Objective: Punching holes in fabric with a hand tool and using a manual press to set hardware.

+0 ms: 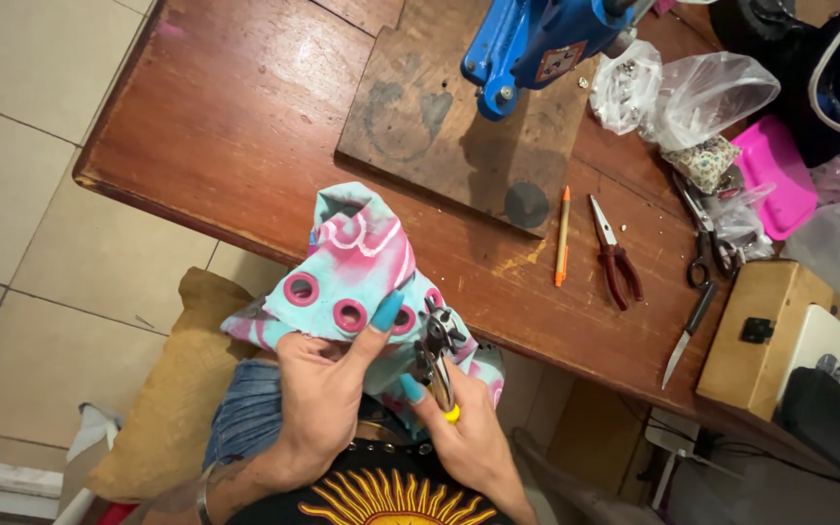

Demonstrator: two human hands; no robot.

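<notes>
While the left hand (pixel 318 394) pinches the pink-and-turquoise cloth (pixel 362 262) at lower centre, the right hand (pixel 473 428) grips a punch tool (pixel 437 350). Three pink rings (pixel 300 288) are already set; farther up lie pliers (pixel 614 255) and a blue press (pixel 537 39).

Blue press (pixel 537 44) cut off above

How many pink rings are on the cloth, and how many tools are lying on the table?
Pink rings on the cloth: 3
Red-handled pliers: 1
Scissors: 1
Knife: 1
Orange pen: 1
Total: 7
</notes>
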